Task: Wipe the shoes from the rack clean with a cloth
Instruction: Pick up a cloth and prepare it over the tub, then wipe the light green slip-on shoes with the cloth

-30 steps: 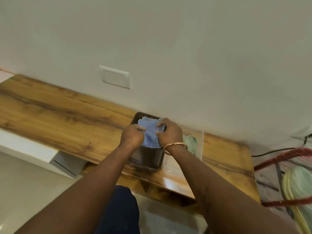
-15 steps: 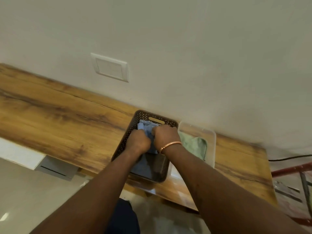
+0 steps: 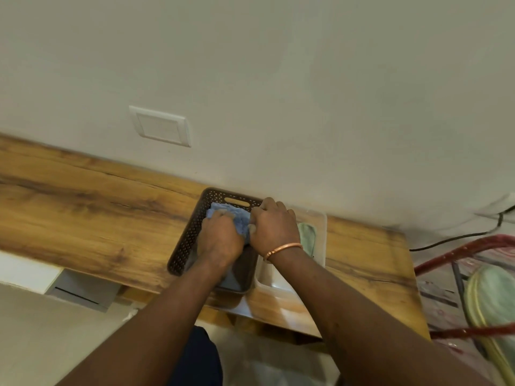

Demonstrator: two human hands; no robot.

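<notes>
Since the earlier frame the cloth (image 3: 229,218) is pushed lower into the basket (image 3: 189,240) on the worktop (image 3: 83,213), mid-frame. It is gripped by left hand (image 3: 220,240) and right hand (image 3: 274,227). Soft, light; best bunched.

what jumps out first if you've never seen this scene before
Both hands meet mid-frame over a dark perforated basket on the wooden shelf: the left hand and the right hand, with a copper bangle on its wrist, bunch a blue cloth between them. Just right of the basket stands a clear tub holding a green cloth, and a white switch plate sits on the wall above.
</notes>
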